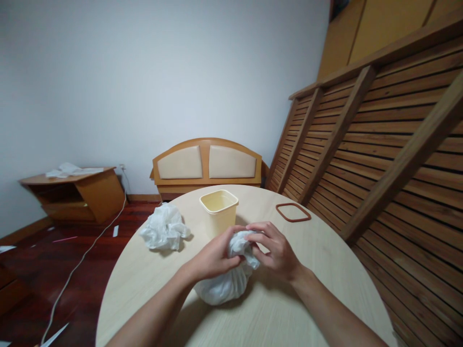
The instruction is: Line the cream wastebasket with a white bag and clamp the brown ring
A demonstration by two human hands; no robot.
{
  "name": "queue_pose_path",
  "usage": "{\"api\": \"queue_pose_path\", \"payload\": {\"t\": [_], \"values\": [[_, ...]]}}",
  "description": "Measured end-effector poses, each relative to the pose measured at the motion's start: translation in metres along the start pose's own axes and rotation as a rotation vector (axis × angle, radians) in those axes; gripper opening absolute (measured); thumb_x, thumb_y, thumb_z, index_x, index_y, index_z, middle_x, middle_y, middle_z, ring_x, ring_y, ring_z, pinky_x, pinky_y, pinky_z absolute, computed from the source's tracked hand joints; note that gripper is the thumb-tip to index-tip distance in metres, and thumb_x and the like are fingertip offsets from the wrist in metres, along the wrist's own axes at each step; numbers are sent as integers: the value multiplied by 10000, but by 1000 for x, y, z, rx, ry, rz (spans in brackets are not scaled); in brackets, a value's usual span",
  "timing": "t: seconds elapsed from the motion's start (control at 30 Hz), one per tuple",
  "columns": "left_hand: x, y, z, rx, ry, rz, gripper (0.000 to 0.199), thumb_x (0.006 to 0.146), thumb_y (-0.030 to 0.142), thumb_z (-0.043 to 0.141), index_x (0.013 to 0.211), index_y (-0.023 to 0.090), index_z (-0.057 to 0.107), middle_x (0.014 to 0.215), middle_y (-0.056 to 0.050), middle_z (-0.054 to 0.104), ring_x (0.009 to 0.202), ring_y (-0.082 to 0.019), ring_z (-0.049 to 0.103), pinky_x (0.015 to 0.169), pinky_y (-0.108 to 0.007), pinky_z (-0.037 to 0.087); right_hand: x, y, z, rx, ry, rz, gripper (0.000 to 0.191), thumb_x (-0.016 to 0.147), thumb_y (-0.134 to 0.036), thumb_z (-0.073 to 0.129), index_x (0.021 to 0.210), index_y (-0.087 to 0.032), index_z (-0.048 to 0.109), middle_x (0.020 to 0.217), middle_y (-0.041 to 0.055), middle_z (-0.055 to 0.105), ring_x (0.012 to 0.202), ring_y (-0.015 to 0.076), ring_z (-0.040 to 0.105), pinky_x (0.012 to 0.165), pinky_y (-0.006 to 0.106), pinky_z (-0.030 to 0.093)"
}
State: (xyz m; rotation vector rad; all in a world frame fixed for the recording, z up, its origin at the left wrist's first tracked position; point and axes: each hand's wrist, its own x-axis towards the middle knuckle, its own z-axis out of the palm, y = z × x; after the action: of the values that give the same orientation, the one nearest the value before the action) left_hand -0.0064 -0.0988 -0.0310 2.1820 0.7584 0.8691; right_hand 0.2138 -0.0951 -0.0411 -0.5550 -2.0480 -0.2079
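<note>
A full white plastic bag [223, 287] rests on the round table [318, 289] in front of me, its top gathered and twisted. My left hand [219, 255] is closed around the left side of the gathered top. On the right side of it, my right hand [275, 248] pinches the plastic with bent fingers. Just behind the hands stands a pale yellow bin [218, 214], open at the top. To its left lies a crumpled white plastic bag [164, 227]. A brown square ring [293, 220] lies flat at the back right.
Beyond the table is a wooden headboard [205, 181]. Slatted wooden panels [369, 144] lean along the right side. At the left, a low wooden cabinet [97, 193] stands by the wall, and a white cable [77, 262] runs over the dark red floor.
</note>
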Motion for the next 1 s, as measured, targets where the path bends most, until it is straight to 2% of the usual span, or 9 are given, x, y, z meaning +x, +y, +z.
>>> {"api": "queue_pose_path", "payload": {"t": [0.13,0.23,0.33,0.4,0.5,0.63,0.77,0.9,1.0], "values": [[2,-7,0,-71,110,-22,592,802,85,623,1349,202,429,1216,-86,631,1049,-220,619,941,-385,500,-1,3,-1,110,-188,-26,523,818,-287,707,1316,-240,552,1401,134,581,1255,298,578,1017,492,501],[2,-11,-1,-113,102,-72,588,819,104,617,1362,184,405,1065,-58,651,876,-181,620,818,-339,518,-4,9,1,113,-208,-12,452,854,-232,698,1287,-249,568,1301,116,655,1158,258,645,954,434,546],[1,-12,-1,-108,56,-107,600,847,173,646,1387,177,384,999,-41,645,841,-179,613,801,-347,517,-5,12,5,159,-150,5,284,893,-135,634,1147,-262,640,1078,57,734,992,203,706,842,338,583],[0,-10,0,-99,18,-120,691,821,246,730,1410,184,373,1104,-73,643,950,-210,627,877,-387,514,-6,10,8,217,-101,62,210,897,-131,639,1059,-262,665,988,32,748,920,185,721,803,305,585],[0,-7,2,-91,1,-109,782,761,305,816,1410,202,391,1266,-116,609,1107,-258,609,971,-430,491,-7,3,15,301,-20,257,145,874,-167,691,989,-254,674,924,17,753,838,178,728,765,291,588],[1,-2,2,-54,26,-60,341,870,246,664,1184,179,550,1080,-69,654,976,-216,617,894,-385,513,-7,-5,24,410,135,453,148,846,-239,740,965,-241,653,914,32,742,825,186,725,743,294,597],[2,4,0,-54,40,-72,114,877,218,611,977,170,589,874,-18,612,808,-165,569,743,-301,505,-4,-6,24,466,226,382,80,880,-217,705,923,-258,651,963,36,711,895,179,707,785,305,595],[4,4,-1,-60,72,-51,92,876,246,636,915,165,619,859,-20,625,802,-161,573,724,-278,490,-3,-5,20,355,250,317,79,891,-191,692,856,-258,671,974,38,689,895,181,695,781,312,590],[6,3,-3,-39,134,-35,135,872,245,650,977,160,653,920,-47,669,862,-182,612,778,-292,497,-2,-5,19,269,276,281,115,888,-152,690,851,-261,680,969,33,679,900,178,691,784,304,588]]}}
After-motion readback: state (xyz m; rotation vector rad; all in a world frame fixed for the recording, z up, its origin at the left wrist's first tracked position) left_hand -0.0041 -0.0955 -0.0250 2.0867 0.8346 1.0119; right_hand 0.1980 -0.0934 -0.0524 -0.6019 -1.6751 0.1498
